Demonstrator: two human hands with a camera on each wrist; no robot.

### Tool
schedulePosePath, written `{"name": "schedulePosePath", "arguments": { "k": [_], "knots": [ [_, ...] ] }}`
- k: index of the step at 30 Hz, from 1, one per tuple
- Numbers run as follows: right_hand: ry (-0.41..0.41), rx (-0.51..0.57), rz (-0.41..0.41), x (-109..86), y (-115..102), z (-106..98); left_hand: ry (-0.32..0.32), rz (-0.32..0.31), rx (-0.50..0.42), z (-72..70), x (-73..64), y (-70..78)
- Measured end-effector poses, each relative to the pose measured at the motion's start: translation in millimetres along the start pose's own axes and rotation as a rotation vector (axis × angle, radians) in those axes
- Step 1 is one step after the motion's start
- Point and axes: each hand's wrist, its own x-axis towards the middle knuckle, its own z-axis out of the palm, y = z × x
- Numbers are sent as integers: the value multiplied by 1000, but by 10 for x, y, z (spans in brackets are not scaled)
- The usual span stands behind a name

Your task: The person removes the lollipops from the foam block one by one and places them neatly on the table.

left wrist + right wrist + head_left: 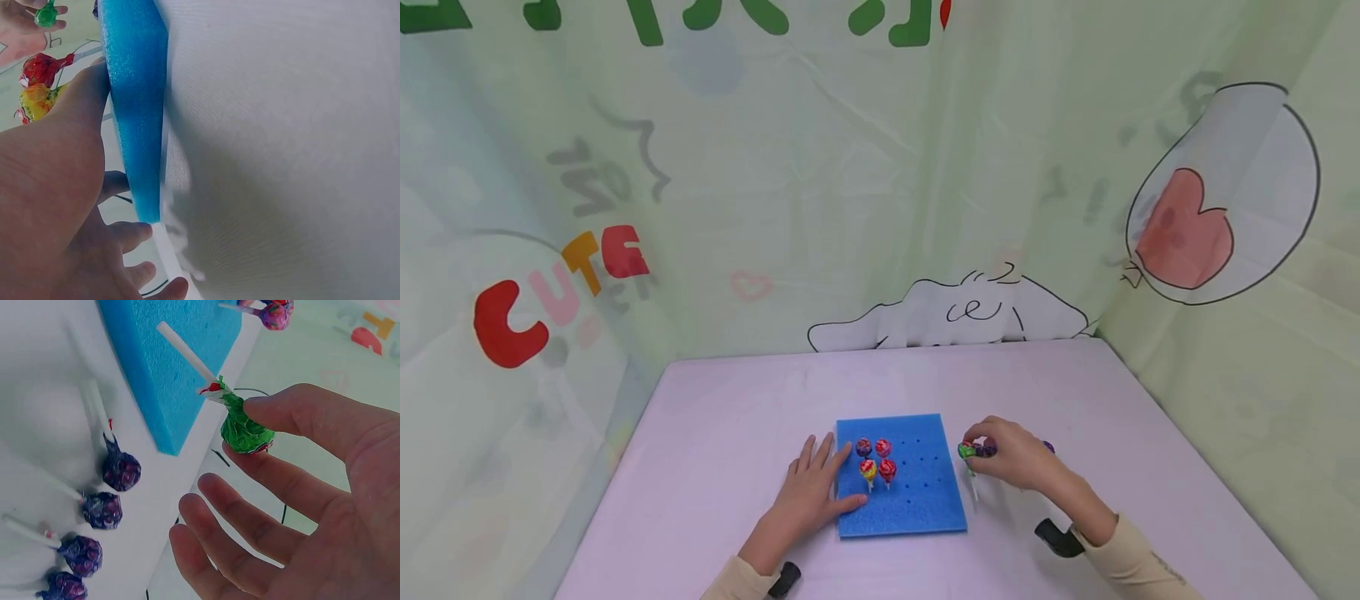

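My right hand (1011, 454) pinches a green-wrapped lollipop (247, 428) by its candy head between thumb and index finger, just right of the blue foam board (925, 517). The white stick points down in the head view; the other fingers are spread. Fingers straight, my left hand (811, 487) rests at the board's left edge, its thumb over the near left part. Upright in the board stand a dark purple lollipop (863, 448), a pink one (883, 448), a yellow one (868, 470) and a red one (888, 471).
Several purple-wrapped lollipops lie on the table beyond the board's right side, one of them a purple lollipop (122, 472) nearest the board. Rows of small holes (922, 459) run across the board. A printed curtain (850, 183) surrounds the pale table (737, 400).
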Motion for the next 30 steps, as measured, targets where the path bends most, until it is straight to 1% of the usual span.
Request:
{"name": "schedulePosePath", "arguments": {
  "k": [10,18,24,30],
  "knots": [
    [0,-6,10,-88,129,-145,3,6,-7,-25,-8,8],
    [-11,28,38,-132,220,-209,-3,3,-12,-46,-18,35],
    [-11,28,46,-175,251,-283,-5,-2,-15,-36,-11,25],
    [-8,12,51,-203,331,-351,0,4,-14,-15,6,1]
  ]
}}
